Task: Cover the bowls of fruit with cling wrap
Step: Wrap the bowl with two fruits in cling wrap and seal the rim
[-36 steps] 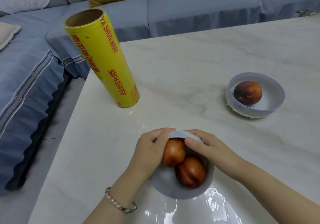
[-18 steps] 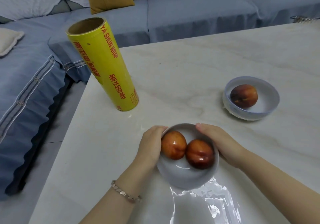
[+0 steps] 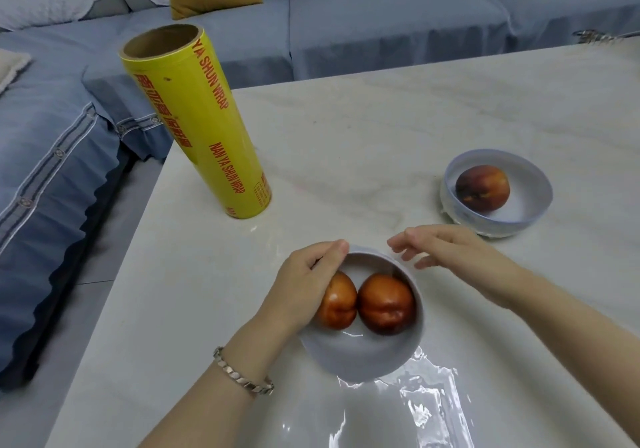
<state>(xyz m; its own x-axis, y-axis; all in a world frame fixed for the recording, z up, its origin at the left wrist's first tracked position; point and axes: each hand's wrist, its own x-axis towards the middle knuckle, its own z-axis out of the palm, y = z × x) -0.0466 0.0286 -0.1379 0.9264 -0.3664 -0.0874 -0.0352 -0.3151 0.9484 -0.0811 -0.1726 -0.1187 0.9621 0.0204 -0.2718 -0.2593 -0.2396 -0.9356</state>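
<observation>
A white bowl (image 3: pixel 360 357) with two peaches (image 3: pixel 386 304) sits near the table's front edge, tilted toward me. My left hand (image 3: pixel 304 281) grips its left rim, thumb on the far edge and fingers curled over the inside next to the left peach (image 3: pixel 341 304). My right hand (image 3: pixel 450 253) hovers just beyond the far right rim with relaxed, spread fingers and holds nothing. A crinkled sheet of cling wrap (image 3: pixel 415 402) lies on the table below the bowl. A second bowl (image 3: pixel 533 202) with one peach (image 3: pixel 482 188) stands to the right.
A tall yellow roll of cling wrap (image 3: pixel 204 129) stands upright near the left edge of the marble table (image 3: pixel 381 129). A blue-grey sofa (image 3: pixel 381 18) runs behind and along the left. A small metallic object (image 3: pixel 592 36) lies at the far right corner.
My right hand has let go of the bowl's far rim and drawn off to the right with its fingers spread. My left hand stays on the left rim.
</observation>
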